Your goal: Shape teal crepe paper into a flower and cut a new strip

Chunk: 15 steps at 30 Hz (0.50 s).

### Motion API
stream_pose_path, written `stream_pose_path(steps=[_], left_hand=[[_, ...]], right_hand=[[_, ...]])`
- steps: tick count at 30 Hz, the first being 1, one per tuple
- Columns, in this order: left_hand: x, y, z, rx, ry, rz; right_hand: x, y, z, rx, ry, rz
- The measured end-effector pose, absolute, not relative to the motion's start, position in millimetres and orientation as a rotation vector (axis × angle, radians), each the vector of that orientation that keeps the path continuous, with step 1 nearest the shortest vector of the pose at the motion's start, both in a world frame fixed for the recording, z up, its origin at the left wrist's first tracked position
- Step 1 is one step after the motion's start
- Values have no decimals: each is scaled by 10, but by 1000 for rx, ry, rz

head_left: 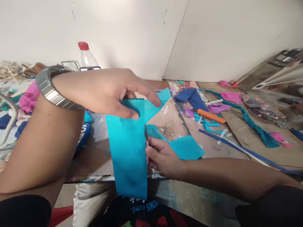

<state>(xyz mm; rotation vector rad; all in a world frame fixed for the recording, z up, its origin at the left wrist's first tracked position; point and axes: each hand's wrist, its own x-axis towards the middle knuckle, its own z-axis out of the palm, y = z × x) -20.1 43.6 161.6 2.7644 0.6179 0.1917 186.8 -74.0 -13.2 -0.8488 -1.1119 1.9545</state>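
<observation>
A long turquoise crepe paper (127,148) hangs in front of me, its lower end past the table's front edge. My left hand (118,93), with a metal watch on the wrist, holds it near the top; thumb and index finger lie apart on the sheet, and the other fingers are mostly hidden. My right hand (163,156) is closed around pink-handled scissors (146,138). Their dark blade points up along the paper's right edge, where a slit separates a turquoise flap (157,104). Another turquoise piece (187,147) lies behind my right hand.
An orange utility knife (210,116), dark blue paper (193,97) and scraps lie to the right, near a cardboard sheet (241,126). At the left back stand a red-capped bottle (87,56) and a phone (90,68). A white wall (132,31) closes off the back.
</observation>
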Motion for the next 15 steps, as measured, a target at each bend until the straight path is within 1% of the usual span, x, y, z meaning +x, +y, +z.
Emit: stream_pose_path(steps=[11,15], left_hand=[[-192,440,1621,2745,476,167],[-232,434,1648,2742,532,167]], right_hand=[[1888,-676,-131,-856,-1103,1944],[1906,-701,-178,-848,-1126,1937]])
